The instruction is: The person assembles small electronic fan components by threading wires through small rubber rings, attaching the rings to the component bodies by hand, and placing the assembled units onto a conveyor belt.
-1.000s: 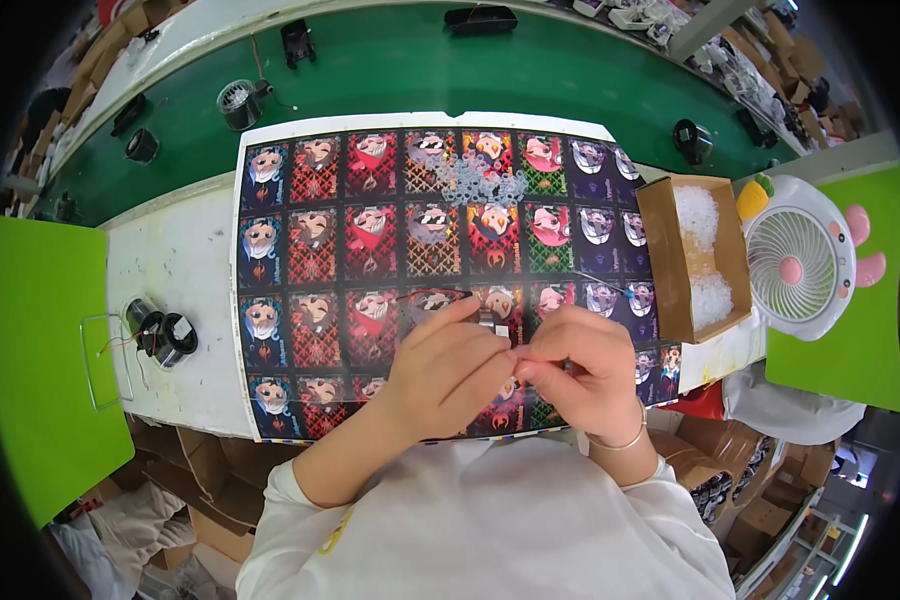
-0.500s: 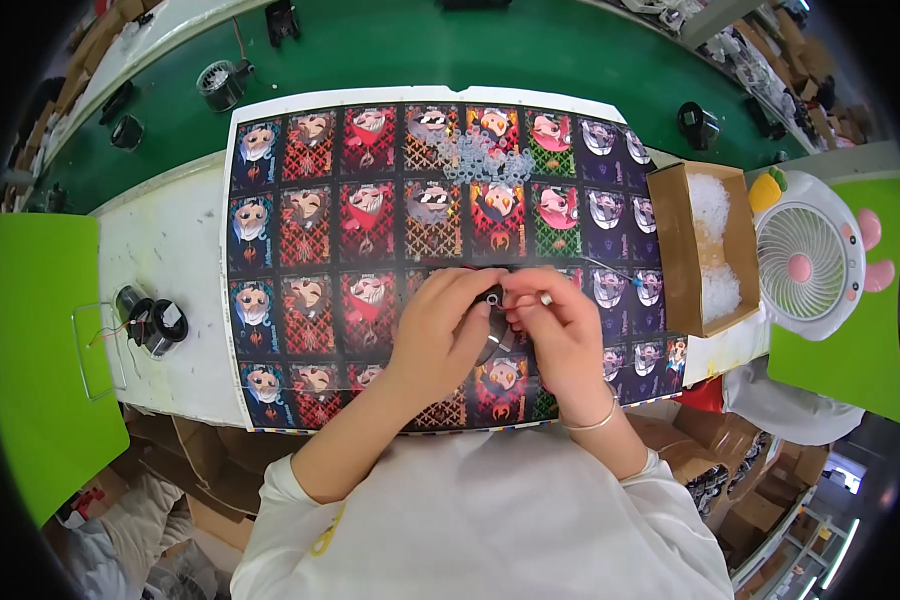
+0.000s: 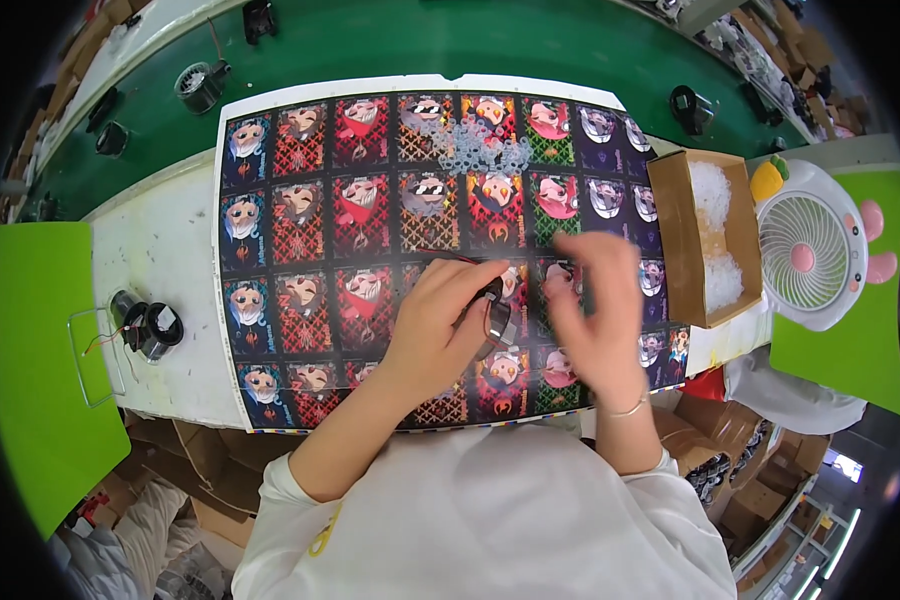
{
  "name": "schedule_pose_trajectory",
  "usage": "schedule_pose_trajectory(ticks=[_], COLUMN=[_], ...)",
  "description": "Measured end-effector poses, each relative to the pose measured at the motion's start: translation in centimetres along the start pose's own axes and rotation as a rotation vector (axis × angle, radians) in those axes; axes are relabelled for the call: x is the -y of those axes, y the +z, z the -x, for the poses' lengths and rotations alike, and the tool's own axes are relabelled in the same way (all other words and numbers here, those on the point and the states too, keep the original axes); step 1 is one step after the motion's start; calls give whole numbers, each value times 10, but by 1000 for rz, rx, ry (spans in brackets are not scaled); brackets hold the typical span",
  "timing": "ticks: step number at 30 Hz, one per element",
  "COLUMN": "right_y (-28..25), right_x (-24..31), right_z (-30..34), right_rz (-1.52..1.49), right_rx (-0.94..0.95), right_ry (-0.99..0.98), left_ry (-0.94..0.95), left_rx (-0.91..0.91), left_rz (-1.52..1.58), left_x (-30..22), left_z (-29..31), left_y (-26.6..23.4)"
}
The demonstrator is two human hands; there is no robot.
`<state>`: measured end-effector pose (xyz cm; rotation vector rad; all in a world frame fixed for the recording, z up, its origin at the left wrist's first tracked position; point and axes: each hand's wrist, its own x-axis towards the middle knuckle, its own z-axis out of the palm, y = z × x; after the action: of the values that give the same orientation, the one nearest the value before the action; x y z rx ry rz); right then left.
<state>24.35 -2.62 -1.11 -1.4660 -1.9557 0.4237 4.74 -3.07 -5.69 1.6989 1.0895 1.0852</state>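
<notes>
My left hand (image 3: 432,325) grips a small black motor-like part (image 3: 497,318) with a shiny grey curved side, its fingers partly hiding it. Thin dark and red wires (image 3: 452,256) come out beyond the fingertips. To the right of it, my right hand (image 3: 602,315) is apart from the part, thumb and fingers spread and blurred by motion. Nothing shows in its grasp. Both hands are over a large sheet (image 3: 300,262) printed with rows of cartoon cards. A pile of small clear rings (image 3: 478,148) lies on the sheet, farther off.
An open cardboard box (image 3: 686,240) with small whitish pieces stands at the right, beside a white desk fan (image 3: 808,245). Black blower units (image 3: 153,327) sit at the left. More black housings (image 3: 198,88) rest on the green surface (image 3: 370,45) at the back.
My right hand has come away from the black part and moved right, its fingers opening from a pinch. My left hand keeps its hold on the part.
</notes>
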Motion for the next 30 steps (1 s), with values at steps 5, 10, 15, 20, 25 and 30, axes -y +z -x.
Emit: schedule_pose_trajectory(ticks=[5, 10, 15, 20, 25, 30], right_y=[-19, -15, 17, 19, 26, 37], right_x=[-56, -10, 32, 36, 44, 47], right_z=[10, 9, 12, 13, 16, 17], right_rz=[419, -162, -278, -166, -96, -151], right_rx=[187, 259, 141, 69, 36, -45], right_ry=[191, 141, 27, -19, 49, 145], left_ry=[-9, -33, -40, -37, -47, -90], left_rx=[-10, -19, -19, -26, -72, -81], left_rz=[-24, -30, -24, -27, -44, -54], left_x=[-3, -5, -5, -6, -5, -7], left_z=[-1, 0, -1, 1, -1, -3], left_y=[3, 1, 1, 2, 6, 8])
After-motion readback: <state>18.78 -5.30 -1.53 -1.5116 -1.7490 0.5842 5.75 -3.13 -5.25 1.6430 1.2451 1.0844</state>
